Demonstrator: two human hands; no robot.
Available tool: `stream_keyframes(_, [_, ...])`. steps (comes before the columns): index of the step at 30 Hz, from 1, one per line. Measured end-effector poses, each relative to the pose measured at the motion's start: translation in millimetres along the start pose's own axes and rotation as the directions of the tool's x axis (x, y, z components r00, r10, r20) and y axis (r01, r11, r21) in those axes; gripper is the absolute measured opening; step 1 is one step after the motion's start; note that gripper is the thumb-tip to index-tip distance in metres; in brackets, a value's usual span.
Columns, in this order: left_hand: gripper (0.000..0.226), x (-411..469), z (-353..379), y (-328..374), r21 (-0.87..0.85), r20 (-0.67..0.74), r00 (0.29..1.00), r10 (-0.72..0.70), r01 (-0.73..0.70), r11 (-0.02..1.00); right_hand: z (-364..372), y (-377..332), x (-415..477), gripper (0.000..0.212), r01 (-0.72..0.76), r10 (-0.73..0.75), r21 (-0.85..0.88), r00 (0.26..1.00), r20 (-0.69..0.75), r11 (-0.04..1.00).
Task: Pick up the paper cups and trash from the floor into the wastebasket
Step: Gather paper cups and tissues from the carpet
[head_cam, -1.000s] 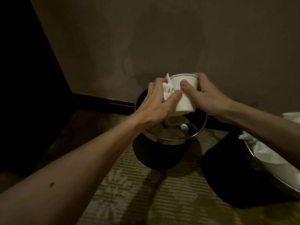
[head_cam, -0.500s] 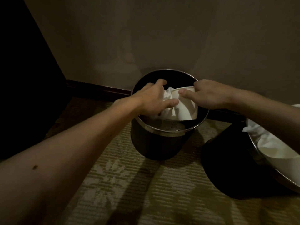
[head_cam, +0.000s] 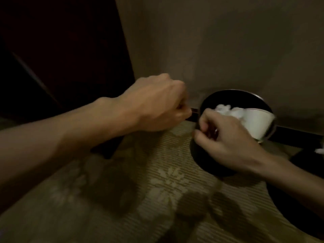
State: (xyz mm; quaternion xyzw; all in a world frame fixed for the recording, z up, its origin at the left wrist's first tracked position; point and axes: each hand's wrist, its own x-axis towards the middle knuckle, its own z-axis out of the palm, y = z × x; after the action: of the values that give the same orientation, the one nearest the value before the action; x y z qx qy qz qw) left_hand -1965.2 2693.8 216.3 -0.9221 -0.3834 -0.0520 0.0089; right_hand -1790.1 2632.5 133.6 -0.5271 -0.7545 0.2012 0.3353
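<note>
We're over patterned carpet by a plain wall, dim rm, blurry. One wastebasket w/ one paper cup and one tissue wad inside. Our left hand curled, holding nothing; right hand curled over the rim, can't tell if gripping.

The whole view is smeared by motion blur, so the white paper cup and the crumpled white paper beside it in the round black wastebasket with a metal rim have soft edges. The right hand hides the basket's near rim and wall; its curled fingers are too blurred to tell whether they hold anything. A second dark round container is cut off by the right edge.
</note>
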Motion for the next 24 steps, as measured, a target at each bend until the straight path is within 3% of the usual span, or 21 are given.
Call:
stream_keyframes(3, [0.036, -89, -27, -26, 0.056, 0.053, 0.994, -0.092, 0.089, 0.995, 54, -59, 13, 0.025, 0.182, -0.192, 0.085, 0.972, 0.135, 0.980])
stream_keyframes(6, [0.034, -195, -32, -50, 0.150, 0.089, 0.979, -0.185, 0.171, 0.974, 113, -115, 20, 0.019, 0.333, -0.371, 0.174, 0.889, 0.269, 0.927])
stream_keyframes(9, [0.026, -316, -16, -60, 0.279, 0.161, 0.906, -0.391, 0.338, 0.899, 178, -166, 12, 0.022, 0.451, -0.516, 0.250, 0.750, 0.414, 0.857])
stream_keyframes(12, [0.029, -435, 12, -59, 0.334, 0.169, 0.773, -0.612, 0.539, 0.773, 251, -211, -3, 0.038, 0.585, -0.617, 0.260, 0.569, 0.544, 0.768])
stream_keyframes(15, [0.034, -536, 51, -52, 0.317, 0.221, 0.586, -0.779, 0.713, 0.626, 324, -248, -21, 0.044, 0.659, -0.626, 0.256, 0.417, 0.659, 0.708])
stream_keyframes(18, [0.037, -609, 87, -48, 0.240, 0.259, 0.431, -0.864, 0.838, 0.490, 386, -276, -42, 0.040, 0.660, -0.583, 0.248, 0.351, 0.732, 0.709])
stream_keyframes(24, [0.033, -714, 160, -51, 0.074, 0.182, 0.276, -0.944, 0.953, 0.294, 465, -319, -87, 0.038, 0.593, -0.441, 0.224, 0.250, 0.862, 0.774])
